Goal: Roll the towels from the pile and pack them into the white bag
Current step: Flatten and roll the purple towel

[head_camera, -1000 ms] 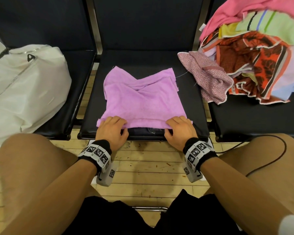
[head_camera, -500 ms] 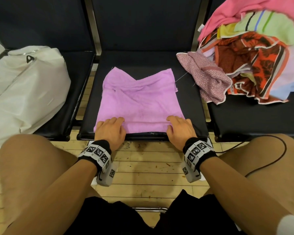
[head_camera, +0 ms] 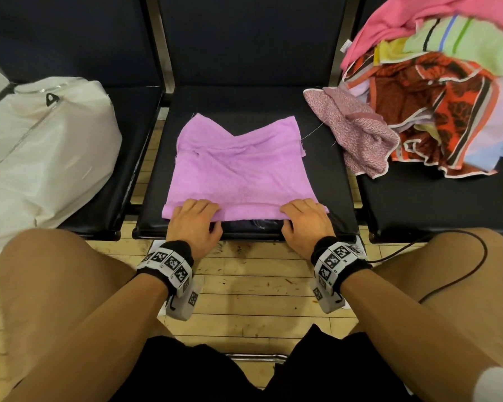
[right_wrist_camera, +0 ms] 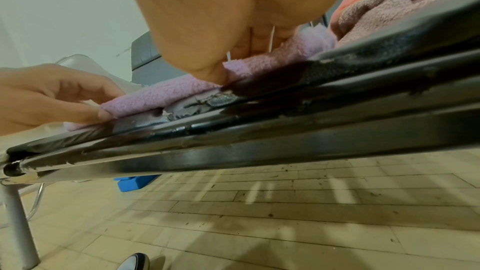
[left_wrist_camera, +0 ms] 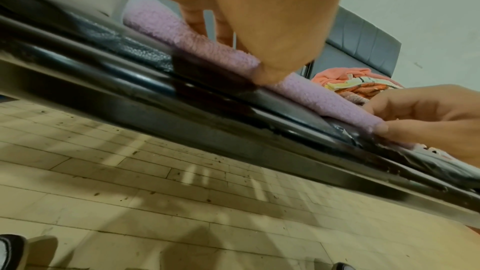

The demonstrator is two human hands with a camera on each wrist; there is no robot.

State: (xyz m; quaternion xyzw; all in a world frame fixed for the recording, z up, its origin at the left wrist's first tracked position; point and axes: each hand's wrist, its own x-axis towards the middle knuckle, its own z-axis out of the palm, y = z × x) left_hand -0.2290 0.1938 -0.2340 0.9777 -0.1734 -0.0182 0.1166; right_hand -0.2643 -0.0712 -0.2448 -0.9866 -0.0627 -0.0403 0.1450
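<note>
A purple towel (head_camera: pixel 238 166) lies spread on the middle black seat (head_camera: pixel 325 175), its near edge turned over into a thin roll (left_wrist_camera: pixel 161 26). My left hand (head_camera: pixel 193 219) grips the roll's left end, fingers curled over the top and thumb behind it. My right hand (head_camera: pixel 304 217) grips the right end the same way. The right wrist view shows the roll (right_wrist_camera: pixel 166 91) pinched between thumb and fingers of each hand. On the left seat stands the white bag (head_camera: pixel 47 146). The towel pile (head_camera: pixel 436 105) is heaped on the right seat.
A speckled mauve towel (head_camera: pixel 357 132) hangs off the pile onto the edge of the middle seat. My bare knees flank the seat front above a wooden floor (head_camera: pixel 250 291). A black cable (head_camera: pixel 474 271) loops over my right thigh. The far half of the middle seat is bare.
The towel's near edge, flat half a second ago, is now turned over into a narrow roll. Both hands have shifted slightly forward with it.
</note>
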